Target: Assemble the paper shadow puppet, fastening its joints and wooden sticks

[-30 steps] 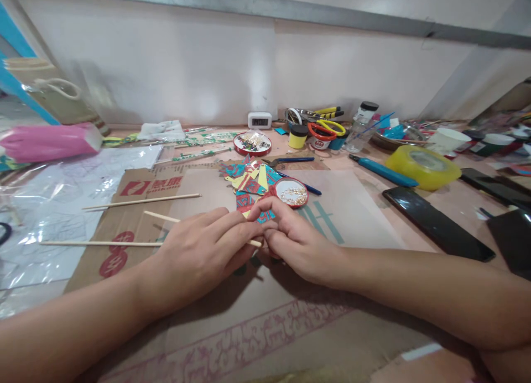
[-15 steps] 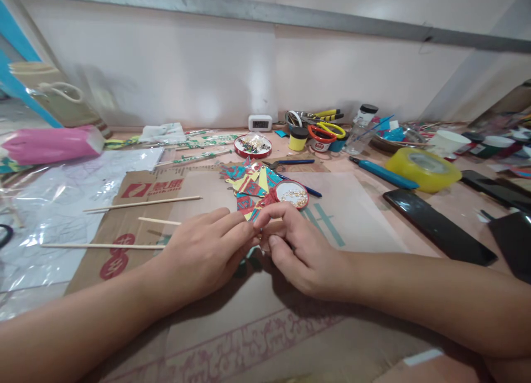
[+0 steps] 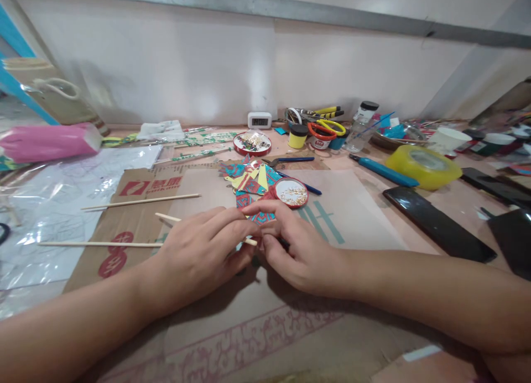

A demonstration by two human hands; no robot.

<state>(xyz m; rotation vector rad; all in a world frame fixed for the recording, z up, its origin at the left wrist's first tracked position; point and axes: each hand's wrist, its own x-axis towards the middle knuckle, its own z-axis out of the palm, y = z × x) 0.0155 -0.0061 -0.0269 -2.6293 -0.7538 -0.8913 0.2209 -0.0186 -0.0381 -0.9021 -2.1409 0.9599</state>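
the left hand (image 3: 207,247) is curled around a wooden stick (image 3: 166,217), both ends projecting. the right hand (image 3: 301,247), fingers bent, meets the left fingertips; what it grips cannot be determined. the stick is above the cardboard (image 3: 141,224), near the patterned cutouts (image 3: 250,185).

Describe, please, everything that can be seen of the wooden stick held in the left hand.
The wooden stick is thin and pale, of bare-looking wood. The left hand holds it, hiding its middle; one end shows at the hand's upper left, and a blunt tip pokes out at its right, near the right hand. In the view it slants slightly down to the right. Whether the right hand touches it is unclear.
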